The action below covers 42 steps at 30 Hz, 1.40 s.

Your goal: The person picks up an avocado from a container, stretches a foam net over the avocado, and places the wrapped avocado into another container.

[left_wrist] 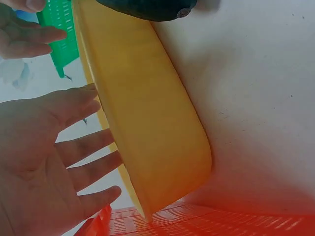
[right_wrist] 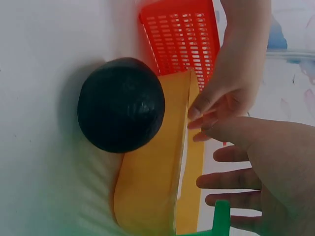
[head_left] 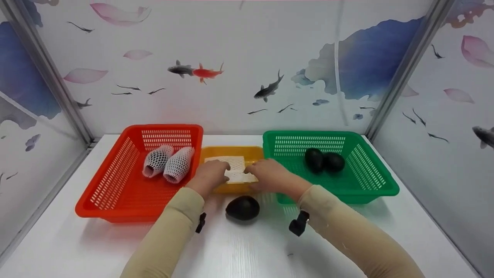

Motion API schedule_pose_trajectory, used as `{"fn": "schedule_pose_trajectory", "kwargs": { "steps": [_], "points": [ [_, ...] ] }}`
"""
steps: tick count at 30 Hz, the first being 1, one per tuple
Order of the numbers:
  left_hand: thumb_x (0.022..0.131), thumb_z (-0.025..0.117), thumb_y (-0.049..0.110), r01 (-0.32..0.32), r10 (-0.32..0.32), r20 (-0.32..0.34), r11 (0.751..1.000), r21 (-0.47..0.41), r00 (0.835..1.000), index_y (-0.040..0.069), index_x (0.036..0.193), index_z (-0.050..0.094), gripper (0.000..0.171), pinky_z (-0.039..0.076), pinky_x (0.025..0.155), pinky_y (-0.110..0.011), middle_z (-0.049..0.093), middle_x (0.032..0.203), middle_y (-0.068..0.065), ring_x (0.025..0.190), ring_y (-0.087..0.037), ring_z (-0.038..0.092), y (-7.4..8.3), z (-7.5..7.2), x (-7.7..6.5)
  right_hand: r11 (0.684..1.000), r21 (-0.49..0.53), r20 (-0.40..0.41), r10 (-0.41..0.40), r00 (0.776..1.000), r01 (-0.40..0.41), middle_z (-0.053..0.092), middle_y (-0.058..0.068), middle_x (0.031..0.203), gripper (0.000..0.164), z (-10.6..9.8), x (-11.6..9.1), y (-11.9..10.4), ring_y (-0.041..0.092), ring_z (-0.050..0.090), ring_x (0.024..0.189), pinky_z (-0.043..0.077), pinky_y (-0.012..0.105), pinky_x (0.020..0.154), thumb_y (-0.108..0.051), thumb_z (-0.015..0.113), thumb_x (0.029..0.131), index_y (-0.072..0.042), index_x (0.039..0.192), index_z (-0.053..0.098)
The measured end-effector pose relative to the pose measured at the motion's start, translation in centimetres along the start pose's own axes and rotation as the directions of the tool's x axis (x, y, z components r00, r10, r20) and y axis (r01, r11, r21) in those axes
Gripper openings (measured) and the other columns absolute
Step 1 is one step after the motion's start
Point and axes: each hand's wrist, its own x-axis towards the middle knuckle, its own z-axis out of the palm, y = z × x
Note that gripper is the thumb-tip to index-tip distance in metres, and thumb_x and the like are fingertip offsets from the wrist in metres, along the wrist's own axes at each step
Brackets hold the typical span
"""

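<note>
My left hand (head_left: 211, 176) and right hand (head_left: 275, 176) hover over the near rim of a yellow basket (head_left: 252, 151). White foam net sleeves (head_left: 236, 164) lie flat in this basket, between the two hands. In the left wrist view the left hand's fingers (left_wrist: 93, 160) are spread and fairly straight at the rim. The right wrist view has the right hand (right_wrist: 275, 172) with extended fingers above the basket, the left hand (right_wrist: 236, 88) facing it. Neither hand shows anything in its grasp. A dark avocado (head_left: 242, 208) sits on the table just before the yellow basket.
On the left stands a red basket (head_left: 135, 204) with two net-sleeved pieces (head_left: 178, 165) inside. A green basket (head_left: 362, 193) on the right holds two bare dark avocados (head_left: 314, 160). Printed panels (head_left: 231, 108) close off the back and sides of the white table (head_left: 239, 255).
</note>
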Motion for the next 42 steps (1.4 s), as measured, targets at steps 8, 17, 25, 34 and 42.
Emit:
{"fn": "schedule_pose_trajectory", "kwargs": {
  "steps": [8,17,25,34,42],
  "points": [
    [0.088,0.074,0.018,0.019,-0.014,0.07,0.998,-0.058,0.997,0.006,0.118,0.069,0.033,0.045,0.098,-0.043,0.068,0.113,-0.011,0.105,-0.03,0.059,-0.2,-0.5,0.7,0.999,0.005,0.026,-0.045,0.999,0.045,0.067,0.006,0.118,0.046,-0.1,1.2,0.9,0.022,0.059,0.101,0.047,0.038,0.096,-0.04,0.064,0.094,-0.015,0.131,0.062],
    [0.086,0.076,0.017,0.027,-0.027,0.089,1.0,0.0,0.996,0.005,0.107,0.07,0.025,0.049,0.091,-0.042,0.069,0.096,-0.008,0.088,-0.027,0.059,0.3,0.1,1.4,0.998,0.043,0.075,-0.048,0.996,0.045,0.068,0.002,0.114,0.04,0.1,1.7,1.0,0.019,0.061,0.099,0.049,0.037,0.094,-0.036,0.066,0.094,-0.015,0.127,0.065],
    [0.089,0.07,0.011,0.03,-0.036,0.094,0.997,0.065,0.995,0.005,0.093,0.07,0.007,0.051,0.085,-0.04,0.063,0.082,-0.008,0.076,-0.026,0.052,0.3,0.5,2.3,0.997,0.03,0.072,-0.072,0.995,0.07,0.068,0.004,0.115,0.039,-0.3,1.9,0.9,0.019,0.061,0.098,0.049,0.037,0.094,-0.034,0.065,0.094,-0.014,0.128,0.065],
    [0.087,0.074,0.013,0.046,-0.048,0.102,0.999,0.028,0.994,0.007,0.101,0.069,0.016,0.05,0.09,-0.041,0.065,0.087,-0.006,0.082,-0.025,0.057,0.0,0.6,2.4,0.999,0.037,0.091,-0.042,0.995,0.039,0.068,0.001,0.115,0.04,-0.5,2.3,0.7,0.018,0.06,0.095,0.049,0.037,0.094,-0.035,0.066,0.094,-0.016,0.129,0.064],
    [0.086,0.073,0.008,0.036,-0.042,0.071,0.996,0.079,0.997,0.004,0.103,0.067,0.018,0.052,0.087,-0.046,0.066,0.088,-0.01,0.078,-0.027,0.055,-0.1,1.2,3.4,0.998,0.051,0.099,-0.025,0.995,0.021,0.068,0.002,0.114,0.04,-0.5,2.4,0.8,0.018,0.06,0.093,0.049,0.037,0.094,-0.035,0.066,0.094,-0.016,0.128,0.064]
  ]
}}
